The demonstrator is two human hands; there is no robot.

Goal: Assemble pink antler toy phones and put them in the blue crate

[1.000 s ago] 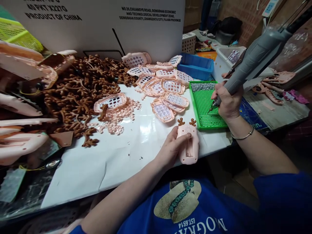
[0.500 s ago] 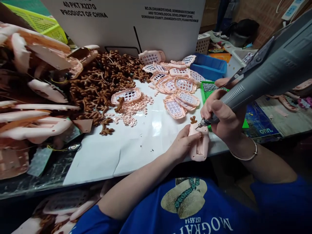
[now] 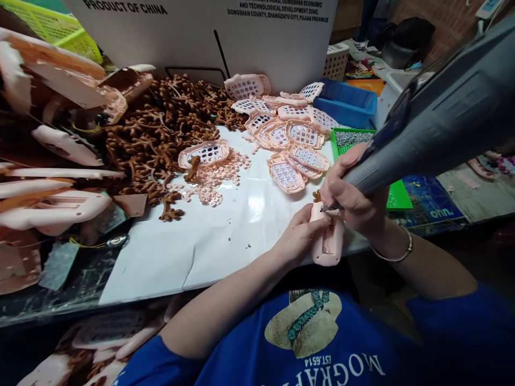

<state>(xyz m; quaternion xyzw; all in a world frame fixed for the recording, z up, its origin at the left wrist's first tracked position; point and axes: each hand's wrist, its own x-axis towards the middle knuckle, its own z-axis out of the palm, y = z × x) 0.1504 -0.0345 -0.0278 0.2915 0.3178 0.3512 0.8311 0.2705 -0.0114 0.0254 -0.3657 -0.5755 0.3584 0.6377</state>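
Observation:
My left hand grips a pink plastic toy phone casing at the table's front edge, its back with the long slot facing up. A brown antler-shaped piece sticks out at the casing's far end. My right hand is wrapped round a large grey electric screwdriver. The tool slants down to the left, and its tip meets the casing near a screw hole at the far end. My fingers partly hide the tip. Beyond my right hand is a green tray with small silver screws.
Pink perforated front shells lie stacked mid-table. Brown antler pieces form a heap beside small pink parts. More pink casings pile up at left. A blue bin and a white carton stand behind.
The screwdriver and my right hand have come down and closer to the casing, with the tool at a flatter slant. My left hand keeps its hold. The view has shifted slightly.

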